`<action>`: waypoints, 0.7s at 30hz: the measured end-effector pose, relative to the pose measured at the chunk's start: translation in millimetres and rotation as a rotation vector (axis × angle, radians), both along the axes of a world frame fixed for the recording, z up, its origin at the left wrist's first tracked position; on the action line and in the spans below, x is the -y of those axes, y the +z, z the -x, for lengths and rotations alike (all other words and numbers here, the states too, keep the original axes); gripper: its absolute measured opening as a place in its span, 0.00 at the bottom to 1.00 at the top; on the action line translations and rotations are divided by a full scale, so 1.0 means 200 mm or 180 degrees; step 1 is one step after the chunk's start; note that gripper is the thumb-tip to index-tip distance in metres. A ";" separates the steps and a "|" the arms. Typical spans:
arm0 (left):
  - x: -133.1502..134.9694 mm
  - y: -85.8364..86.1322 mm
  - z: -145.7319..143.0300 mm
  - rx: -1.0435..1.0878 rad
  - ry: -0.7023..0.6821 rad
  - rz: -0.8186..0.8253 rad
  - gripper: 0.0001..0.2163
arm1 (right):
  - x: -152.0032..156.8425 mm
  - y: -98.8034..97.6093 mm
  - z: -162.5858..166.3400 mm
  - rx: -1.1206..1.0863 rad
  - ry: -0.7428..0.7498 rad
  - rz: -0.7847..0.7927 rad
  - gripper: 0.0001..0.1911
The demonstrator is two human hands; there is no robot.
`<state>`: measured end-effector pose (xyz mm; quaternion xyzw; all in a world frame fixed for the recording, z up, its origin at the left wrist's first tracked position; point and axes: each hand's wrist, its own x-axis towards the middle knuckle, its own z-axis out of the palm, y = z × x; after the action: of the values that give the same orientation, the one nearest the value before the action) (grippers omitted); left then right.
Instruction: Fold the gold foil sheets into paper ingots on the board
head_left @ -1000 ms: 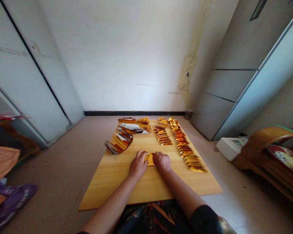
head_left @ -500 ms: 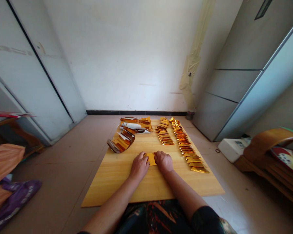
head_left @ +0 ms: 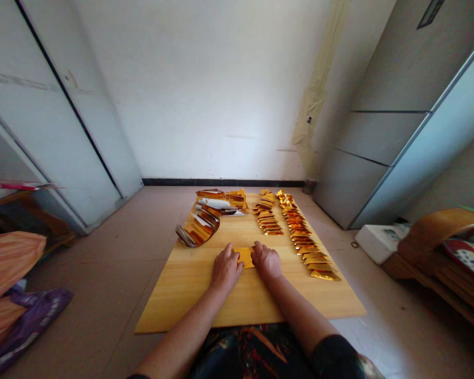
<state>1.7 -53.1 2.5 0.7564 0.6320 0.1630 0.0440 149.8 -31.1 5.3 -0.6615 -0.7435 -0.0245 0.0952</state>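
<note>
One gold sheet (head_left: 244, 258); bag (head_left: 31, 325) (lettering (head_left: 45, 317) blurred).

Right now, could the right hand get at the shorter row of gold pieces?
Probably yes: that row lies just beyond the right hand, with only wooden board showing between. The hand touches the gold sheet, though, so it would likely have to leave that first.

Between the left hand (head_left: 226, 266) and the right hand (head_left: 266, 260), the gold paper (head_left: 244, 258) now shows a wider, more evenly toned face than a second ago, when it looked shaded and creased. The fingers stand slightly farther apart across it. The head view also shifts, bringing more of the orange bag (head_left: 11, 266) into frame.
</note>
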 end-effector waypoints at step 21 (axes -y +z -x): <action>0.04 0.00 0.04 -0.0114 0.0194 -0.0300 0.15 | -0.03 -0.06 -0.04 -0.0482 0.0308 -0.0371 0.11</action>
<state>-6.8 -61.2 3.1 0.7408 0.6470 0.1803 -0.0080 158.7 -25.1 -7.4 -0.6181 -0.7625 -0.0129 0.1905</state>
